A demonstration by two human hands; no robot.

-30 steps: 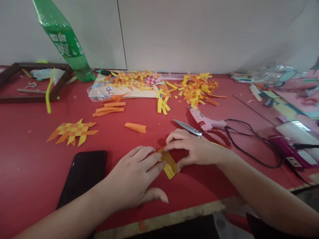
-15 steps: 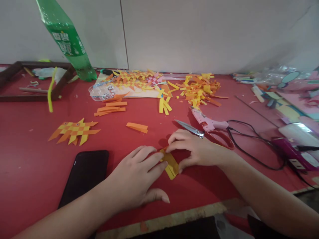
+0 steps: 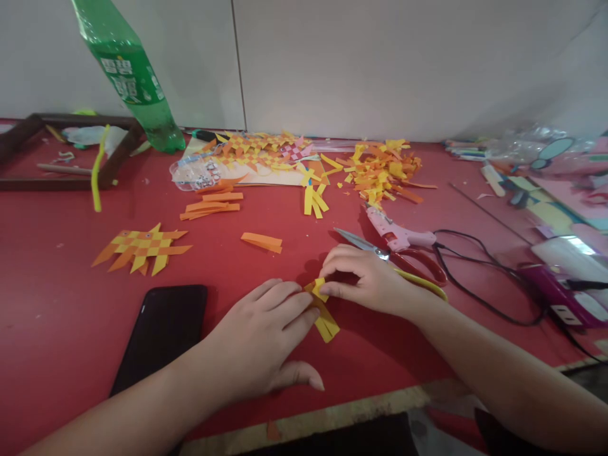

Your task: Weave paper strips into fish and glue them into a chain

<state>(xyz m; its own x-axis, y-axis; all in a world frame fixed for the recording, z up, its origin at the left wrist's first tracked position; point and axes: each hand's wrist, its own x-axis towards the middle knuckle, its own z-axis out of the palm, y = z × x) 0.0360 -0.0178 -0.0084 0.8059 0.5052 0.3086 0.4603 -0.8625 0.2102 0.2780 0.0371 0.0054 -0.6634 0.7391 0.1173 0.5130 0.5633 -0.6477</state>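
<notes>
Yellow and orange paper strips (image 3: 327,324) lie together on the red table at my fingertips. My left hand (image 3: 270,329) rests over their left side, fingers stretched out and pressing down, thumb spread away. My right hand (image 3: 363,278) pinches one yellow paper strip (image 3: 319,288) between thumb and fingers, its end bent up off the others. Part of the orange paper is hidden under my fingers. Just beyond my right hand lie scissors (image 3: 358,240) with red handles, partly covered by it. A folded orange strip (image 3: 262,242) lies ahead of my left hand.
A black phone (image 3: 161,335) lies beside my left forearm, with a woven paper fish (image 3: 142,249) beyond it. A pink glue gun (image 3: 396,231) and its cable are at right. Paper strips (image 3: 380,171), a green bottle (image 3: 137,88) and a wooden frame (image 3: 116,161) stand along the back.
My right hand has lifted and bent a yellow strip, its thumb moving up from the strips' lower right edge. The left hand stays in place.
</notes>
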